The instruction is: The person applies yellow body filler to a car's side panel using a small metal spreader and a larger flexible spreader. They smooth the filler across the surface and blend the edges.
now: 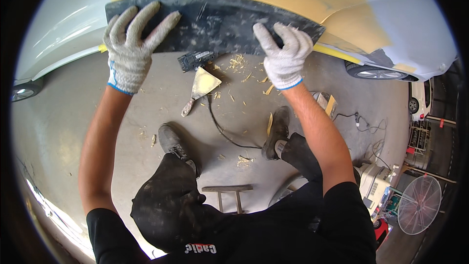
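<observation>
The black board (pixel 217 27) is smudged grey, the car body (pixel 349 27) tan-patched.

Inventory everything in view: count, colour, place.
Car body: 1, silver-grey and tan, top
Flat sheet: 1, black, before car body
Car wheels: 2, dark tyres, far left and right
Cased device: 1, black, floor below sheet
Scraper: 1, cream blade, beside device
Shavings: many, yellowish, floor
Stool: 1, brown, lower centre
Fan: 1, grey, lower right
Vehicle: 1, white, far right
Shoes: 2, dark grey, floor
Left hand: 1, off-white glove, sheet's left
Right hand: 1, off-white glove, sheet's right
Remaining right-side clutter: unclear
</observation>
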